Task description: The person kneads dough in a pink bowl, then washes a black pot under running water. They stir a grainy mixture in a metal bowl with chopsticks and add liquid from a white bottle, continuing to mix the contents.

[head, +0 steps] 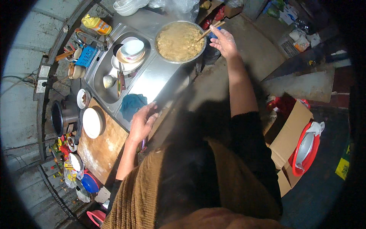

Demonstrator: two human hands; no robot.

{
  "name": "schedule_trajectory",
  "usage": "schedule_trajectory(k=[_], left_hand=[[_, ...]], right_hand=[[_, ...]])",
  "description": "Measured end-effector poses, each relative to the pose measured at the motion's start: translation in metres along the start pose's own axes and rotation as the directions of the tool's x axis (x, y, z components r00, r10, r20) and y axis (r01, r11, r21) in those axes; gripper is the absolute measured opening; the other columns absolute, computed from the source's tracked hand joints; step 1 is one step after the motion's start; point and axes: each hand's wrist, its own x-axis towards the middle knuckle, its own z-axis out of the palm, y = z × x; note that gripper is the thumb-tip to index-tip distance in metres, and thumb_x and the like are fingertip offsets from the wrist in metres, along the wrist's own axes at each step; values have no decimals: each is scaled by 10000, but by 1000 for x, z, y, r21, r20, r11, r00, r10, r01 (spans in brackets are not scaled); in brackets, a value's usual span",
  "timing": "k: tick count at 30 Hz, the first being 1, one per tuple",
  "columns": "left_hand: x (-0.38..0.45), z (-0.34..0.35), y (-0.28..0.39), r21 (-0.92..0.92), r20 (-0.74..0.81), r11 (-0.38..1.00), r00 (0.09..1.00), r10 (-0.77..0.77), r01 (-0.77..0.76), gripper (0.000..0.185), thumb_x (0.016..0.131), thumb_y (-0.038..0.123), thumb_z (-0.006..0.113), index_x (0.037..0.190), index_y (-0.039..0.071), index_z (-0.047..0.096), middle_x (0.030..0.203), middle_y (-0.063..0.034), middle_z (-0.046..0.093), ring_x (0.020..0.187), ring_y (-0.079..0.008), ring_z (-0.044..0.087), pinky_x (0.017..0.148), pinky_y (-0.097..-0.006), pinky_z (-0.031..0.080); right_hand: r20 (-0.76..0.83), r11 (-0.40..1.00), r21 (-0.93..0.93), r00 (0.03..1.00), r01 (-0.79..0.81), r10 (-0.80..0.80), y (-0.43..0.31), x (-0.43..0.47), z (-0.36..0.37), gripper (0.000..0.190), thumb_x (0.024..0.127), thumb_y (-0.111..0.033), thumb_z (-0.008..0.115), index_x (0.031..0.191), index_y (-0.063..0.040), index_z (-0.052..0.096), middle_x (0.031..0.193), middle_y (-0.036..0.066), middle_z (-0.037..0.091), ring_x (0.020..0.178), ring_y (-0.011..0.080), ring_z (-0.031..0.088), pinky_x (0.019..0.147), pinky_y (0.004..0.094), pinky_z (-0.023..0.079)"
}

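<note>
My right hand (223,41) grips a pair of wooden chopsticks (211,31) between thumb and fingers. Their tips reach over the right side of a round metal basin (160,54), which is filled with a crumbly yellowish food mixture (178,41). The basin stands on the steel drainboard of the sink unit (153,75). Near the front edge of that unit is my left hand (145,120), fingers loosely curled and apart, with nothing seen in it. A teal cloth (133,105) lies just beyond its fingers.
Stacked bowls and plates (132,51), a ladle (109,81) and a knife (122,81) are in the sink. Left of it, a wooden board (110,143) bears a white plate (92,123). A yellow bottle (96,24) stands behind the tap. A cardboard box (290,134) and red basin (314,151) are at right.
</note>
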Motion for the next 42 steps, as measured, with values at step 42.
schedule_trajectory(k=[42], left_hand=[[194, 83, -9, -735, 55, 592, 900, -433, 330, 502, 976, 226, 618, 1363, -49, 452, 1027, -98, 652, 941, -174, 633, 869, -303, 482]], right_hand=[[653, 470, -519, 686, 714, -321, -77, 8, 40, 156, 909, -157, 705, 870, -6, 710, 796, 31, 696, 736, 104, 659, 667, 267, 524]])
